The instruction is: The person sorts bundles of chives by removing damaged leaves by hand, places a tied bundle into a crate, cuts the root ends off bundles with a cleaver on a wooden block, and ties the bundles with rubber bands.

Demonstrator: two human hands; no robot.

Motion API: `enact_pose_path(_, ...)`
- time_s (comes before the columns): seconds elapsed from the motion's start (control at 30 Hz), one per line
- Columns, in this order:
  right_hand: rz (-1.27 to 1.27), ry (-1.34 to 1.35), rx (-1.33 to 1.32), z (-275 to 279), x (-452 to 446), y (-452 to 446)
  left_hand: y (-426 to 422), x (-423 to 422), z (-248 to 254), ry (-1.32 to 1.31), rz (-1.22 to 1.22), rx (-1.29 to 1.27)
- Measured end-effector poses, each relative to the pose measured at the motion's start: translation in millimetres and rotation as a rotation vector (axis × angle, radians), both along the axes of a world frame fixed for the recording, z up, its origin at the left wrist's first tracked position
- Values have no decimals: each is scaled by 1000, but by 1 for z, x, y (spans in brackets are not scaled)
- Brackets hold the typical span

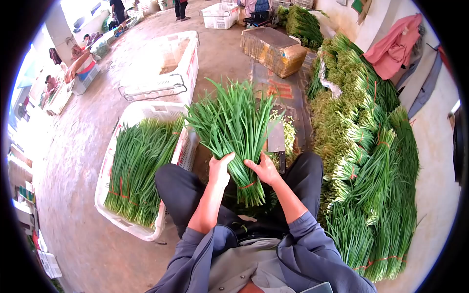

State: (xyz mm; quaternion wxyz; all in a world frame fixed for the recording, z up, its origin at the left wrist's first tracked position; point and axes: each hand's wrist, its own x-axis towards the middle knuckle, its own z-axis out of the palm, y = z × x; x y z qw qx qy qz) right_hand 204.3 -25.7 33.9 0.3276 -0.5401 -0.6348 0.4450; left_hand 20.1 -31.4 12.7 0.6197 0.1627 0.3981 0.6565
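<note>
A bundle of long green leafy stalks (239, 127) stands between my knees, its leaves fanned out at the top and a red band round its lower part. My left hand (221, 168) grips its left side and my right hand (264, 168) its right side, thumbs towards the middle. Just beyond my right hand lies a cleaver (277, 139) with a dark handle, beside pale cut bits (289, 134). Left of my knee, a white crate (102, 188) holds more banded green bundles (141, 166).
An empty-looking white crate (192, 63) stands behind the full one. A taped cardboard box (273, 49) is ahead. Along the right wall lies a long pile of green bundles (376, 171), with a pink jacket (394, 46) above. A person (118, 12) stands far left.
</note>
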Motion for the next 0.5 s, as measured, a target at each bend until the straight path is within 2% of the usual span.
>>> enact_pose_path(0.03,-2,-1,6,7,3,1,-1,1,3,10,-8,16)
enact_pose_path(0.1,180,-330,-177,26,14,5,-2,3,5,20,-6,39)
enact_pose_path(0.13,281,-436,-108,41,18,6,-3,3,4,40,-17,60)
enact_pose_path(0.17,475,-448,-153,59,27,10,-4,3,4,60,-29,82)
enact_pose_path(0.23,490,-530,-202,79,32,19,-2,5,-2,93,-19,118)
enact_pose_path(0.27,335,-305,-54,84,37,22,-1,5,-6,107,-22,124)
enact_pose_path(0.33,41,-74,285,128,33,25,-4,8,-2,107,-41,131)
enact_pose_path(0.4,-121,55,205,161,30,42,-7,11,-1,132,-64,131)
enact_pose_path(0.5,-130,108,260,191,23,60,-11,17,1,175,-102,141)
